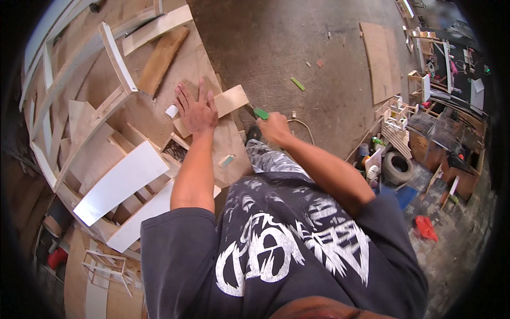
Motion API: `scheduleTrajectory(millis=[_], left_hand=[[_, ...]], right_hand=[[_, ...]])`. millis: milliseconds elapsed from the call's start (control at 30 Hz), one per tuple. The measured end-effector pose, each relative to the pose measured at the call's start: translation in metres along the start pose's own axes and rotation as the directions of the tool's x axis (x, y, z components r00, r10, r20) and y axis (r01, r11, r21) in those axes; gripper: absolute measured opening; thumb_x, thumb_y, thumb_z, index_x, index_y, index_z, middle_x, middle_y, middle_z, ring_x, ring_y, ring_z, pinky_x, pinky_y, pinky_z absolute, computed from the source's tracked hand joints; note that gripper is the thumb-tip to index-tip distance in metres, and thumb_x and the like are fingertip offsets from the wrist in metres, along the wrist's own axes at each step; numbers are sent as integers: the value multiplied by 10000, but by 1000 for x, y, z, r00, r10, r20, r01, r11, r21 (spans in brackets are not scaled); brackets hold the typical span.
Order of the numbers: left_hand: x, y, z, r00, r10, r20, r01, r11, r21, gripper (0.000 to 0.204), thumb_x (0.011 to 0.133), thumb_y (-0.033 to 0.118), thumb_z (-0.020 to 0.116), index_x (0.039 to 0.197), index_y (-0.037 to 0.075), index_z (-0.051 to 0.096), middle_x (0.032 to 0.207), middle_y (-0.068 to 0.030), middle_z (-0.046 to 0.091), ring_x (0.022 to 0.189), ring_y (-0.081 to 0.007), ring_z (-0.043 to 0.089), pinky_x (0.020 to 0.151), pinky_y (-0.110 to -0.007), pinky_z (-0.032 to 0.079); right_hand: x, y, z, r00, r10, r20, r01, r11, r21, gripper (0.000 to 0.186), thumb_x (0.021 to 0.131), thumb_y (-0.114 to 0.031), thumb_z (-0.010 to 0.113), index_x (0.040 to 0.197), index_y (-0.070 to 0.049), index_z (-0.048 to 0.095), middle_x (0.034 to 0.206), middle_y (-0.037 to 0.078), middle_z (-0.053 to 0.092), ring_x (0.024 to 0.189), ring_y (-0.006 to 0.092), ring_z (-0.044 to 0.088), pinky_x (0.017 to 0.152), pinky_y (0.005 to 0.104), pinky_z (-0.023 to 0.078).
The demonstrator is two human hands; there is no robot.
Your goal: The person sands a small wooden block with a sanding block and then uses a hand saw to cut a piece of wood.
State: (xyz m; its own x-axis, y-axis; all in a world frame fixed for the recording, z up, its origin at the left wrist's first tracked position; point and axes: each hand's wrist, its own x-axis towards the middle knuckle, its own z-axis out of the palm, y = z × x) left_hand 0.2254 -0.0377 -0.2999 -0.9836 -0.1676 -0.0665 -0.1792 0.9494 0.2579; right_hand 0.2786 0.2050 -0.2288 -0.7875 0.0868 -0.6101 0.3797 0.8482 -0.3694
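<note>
My left hand point(196, 109) lies flat with fingers spread, pressing a short pale wooden board point(232, 101) onto the plywood worktop point(210, 66). The board's far end juts past the worktop edge. Just off that end, my right hand point(274, 128) is closed around a green-handled saw point(261, 113); its blade shows only as a thin sliver beside the board. A small white object point(171, 111) sits by my left fingers. Beyond them rest a brown wooden offcut point(163, 61) and a longer pale strip point(157, 33).
A curved wooden frame point(79, 45) with white panels point(122, 183) fills the worktop's left side. A small offcut point(226, 160) lies near the edge. On the floor are a plywood sheet point(376, 64), a green strip point(297, 83), a tyre point(398, 168) and a red bag point(425, 228).
</note>
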Motion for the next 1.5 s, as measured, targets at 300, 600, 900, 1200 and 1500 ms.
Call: scheduleTrajectory(millis=[300, 600, 900, 1200, 1500], left_hand=[[0, -3, -2, 1000, 14, -26, -14, 1000, -9, 551, 1099, 486, 417, 1622, 323, 477, 1737, -266, 230, 1618, -428, 192, 1312, -551, 130], [-1, 1, 8, 996, 11, -90, -11, 1000, 0, 666, 1045, 564, 503, 1644, 280, 445, 1749, -243, 216, 1624, -404, 192, 1313, -558, 119], [-31, -3, 3, 919, 395, -4, -392, 908, -148, 979, 755, 421, 883, 1564, 53, 471, 1536, -208, 477, 1459, -399, 425, 1230, -514, 335], [-34, 155, -22, 981, -53, -187, 13, 978, -208, 863, 730, 230, 931, 1473, 10, 552, 1341, -196, 557, 1237, -405, 552, 1071, -488, 475], [57, 262, -61, 852, -317, -417, 14, 810, -586, 794, 794, 207, 922, 1472, 6, 562, 1350, -187, 588, 1227, -378, 620, 1031, -445, 521]], right_hand=[[20, 17, 33, 965, 114, -235, -46, 960, 277, 366, 948, -333, 661, 888, 24, 710, 888, 292, 711, 879, 518, 686, 780, 569, 530], [-12, 62, -8, 952, -18, -306, 116, 946, 304, 399, 960, -379, 659, 871, 8, 694, 832, 272, 689, 816, 493, 683, 717, 533, 508], [16, 104, -85, 947, -96, -308, 222, 888, 404, 325, 956, -321, 716, 890, -4, 687, 745, 237, 656, 706, 432, 663, 669, 486, 502], [97, 127, -220, 896, -369, -247, 435, 842, 319, 314, 938, -292, 746, 848, -4, 658, 730, 240, 646, 677, 436, 649, 648, 502, 487], [155, 65, -330, 697, -664, -270, 717, 651, 251, 234, 913, -185, 765, 830, -10, 634, 661, 228, 605, 619, 431, 653, 575, 456, 488]])
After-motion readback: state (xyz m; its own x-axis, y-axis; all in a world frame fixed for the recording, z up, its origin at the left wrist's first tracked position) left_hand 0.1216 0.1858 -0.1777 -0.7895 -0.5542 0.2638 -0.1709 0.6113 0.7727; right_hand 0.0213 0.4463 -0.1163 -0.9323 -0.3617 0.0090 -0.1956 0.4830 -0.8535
